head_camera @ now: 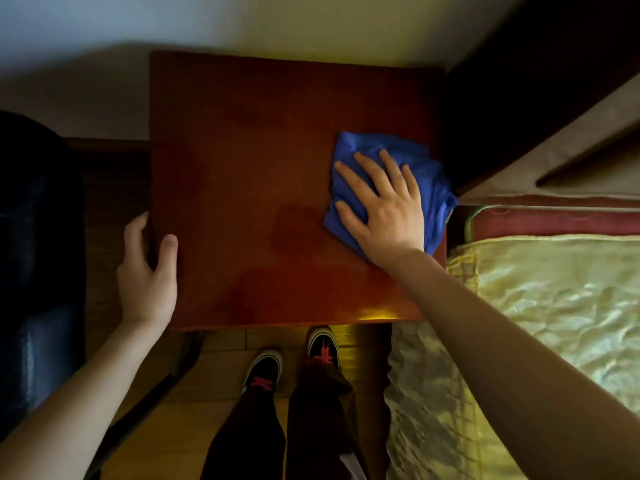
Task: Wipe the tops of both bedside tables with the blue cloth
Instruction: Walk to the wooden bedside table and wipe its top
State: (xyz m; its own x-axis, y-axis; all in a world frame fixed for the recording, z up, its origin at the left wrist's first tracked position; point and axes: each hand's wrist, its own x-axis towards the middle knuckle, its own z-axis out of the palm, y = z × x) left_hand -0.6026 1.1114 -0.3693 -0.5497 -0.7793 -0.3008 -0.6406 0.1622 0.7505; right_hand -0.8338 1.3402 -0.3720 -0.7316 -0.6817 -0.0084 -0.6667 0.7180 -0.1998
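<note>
A right hand (382,206), fingers spread flat, presses the blue cloth (424,168) on the bedside table (242,168) at its right edge. The left hand (147,271), loosely open, braces the left edge. Overlapping strokes leftward should cover the top.

**Bare arms, dark trousers, black shoes**

Both forearms bare to the frame edge, no sleeves, watch or rings on left hand (147,271) or right hand (384,206). Below the hands, dark brown trousers (311,410); black shoes (263,367) with white toe caps, pink-red laces.

blue cloth (420,168): crumpled, right edge | bedside table (249,174): reddish-brown wood top
</note>
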